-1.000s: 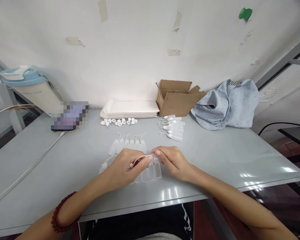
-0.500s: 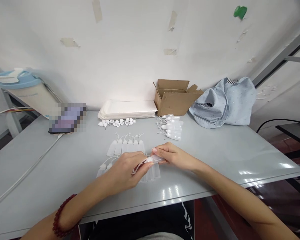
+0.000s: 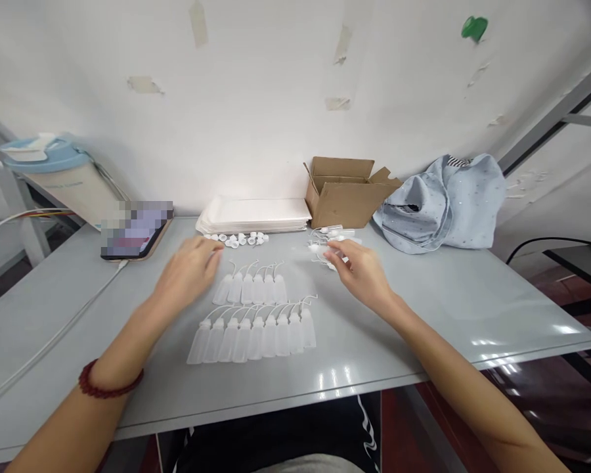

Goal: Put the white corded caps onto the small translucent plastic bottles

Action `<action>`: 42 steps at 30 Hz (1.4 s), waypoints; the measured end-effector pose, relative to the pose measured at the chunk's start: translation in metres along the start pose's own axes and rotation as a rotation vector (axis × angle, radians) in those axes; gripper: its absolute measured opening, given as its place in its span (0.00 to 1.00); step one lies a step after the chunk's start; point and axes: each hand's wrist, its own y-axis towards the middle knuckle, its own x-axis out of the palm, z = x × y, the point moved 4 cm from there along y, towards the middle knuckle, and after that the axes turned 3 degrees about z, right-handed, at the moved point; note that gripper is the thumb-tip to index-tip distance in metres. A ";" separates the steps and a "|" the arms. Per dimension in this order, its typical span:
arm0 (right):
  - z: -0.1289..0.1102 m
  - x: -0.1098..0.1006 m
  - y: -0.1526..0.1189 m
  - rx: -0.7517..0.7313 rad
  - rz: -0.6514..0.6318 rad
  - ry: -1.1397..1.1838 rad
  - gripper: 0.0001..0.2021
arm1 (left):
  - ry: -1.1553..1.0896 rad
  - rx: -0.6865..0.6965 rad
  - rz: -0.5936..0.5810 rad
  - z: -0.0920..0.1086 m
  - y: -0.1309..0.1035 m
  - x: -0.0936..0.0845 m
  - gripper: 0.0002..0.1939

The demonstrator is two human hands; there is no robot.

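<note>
My left hand is at the left end of the small white caps, its fingers bent and partly blurred; whether it pinches a cap cannot be made out. Over the loose bottles with strings at the right is my right hand, its thumb and forefinger close together at a bottle's white top. Between and below the hands, two rows of small translucent bottles lie on the table, a back row and a longer front row. Thin white strings run from their tops.
Behind the caps lies a stack of white envelopes, beside an open cardboard box. A light blue cloth bag is at the back right. On the left are a phone with a cable and a blue-lidded container on the grey table.
My hands have parted. The bottle they held together now lies at the right end of the front row. My left hand moved up and left, my right hand up and slightly right.
</note>
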 end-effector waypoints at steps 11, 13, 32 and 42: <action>0.034 -0.013 0.011 0.102 -0.133 -0.192 0.08 | 0.015 0.050 -0.078 -0.031 0.009 0.009 0.21; 0.033 -0.013 0.011 0.119 -0.176 -0.212 0.08 | 0.014 0.053 -0.068 -0.033 0.010 0.013 0.20; 0.002 -0.007 -0.002 0.038 -0.134 -0.135 0.04 | -0.001 0.039 -0.082 -0.029 0.011 0.024 0.22; -0.050 0.019 -0.045 -0.059 -0.677 -0.012 0.13 | 0.025 -0.015 -0.147 -0.023 0.005 0.023 0.24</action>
